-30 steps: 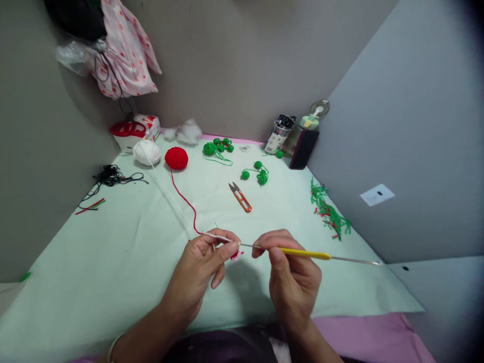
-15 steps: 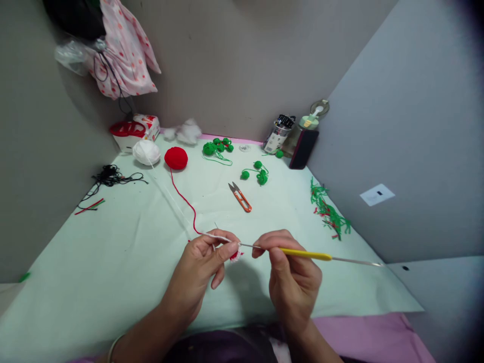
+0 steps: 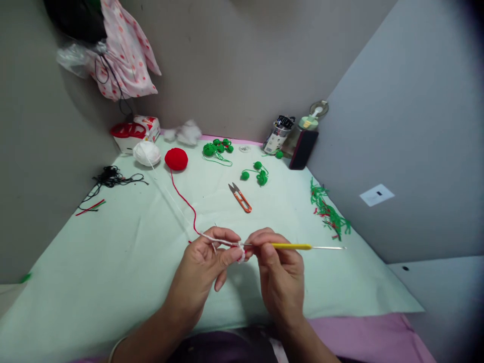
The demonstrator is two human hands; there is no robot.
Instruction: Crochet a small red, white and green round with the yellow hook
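Observation:
My left hand pinches a small red and white crocheted piece between thumb and fingers, with white yarn running over its index finger. My right hand grips the yellow handle of a crochet hook; the hook's left tip meets the piece, while its other metal end points right. A red yarn ball and a white yarn ball lie beyond my left hand, their strands leading to it. The fingertips of both hands are close together at the piece.
Orange-handled snips lie beyond my hands. Small green balls sit behind them. Green and red yarn scraps are at right, a dark phone leans at back right, and black cord lies at left.
My right hand has moved left, bringing the hook closer to my left hand and more level. The crocheted piece has shifted slightly right and up.

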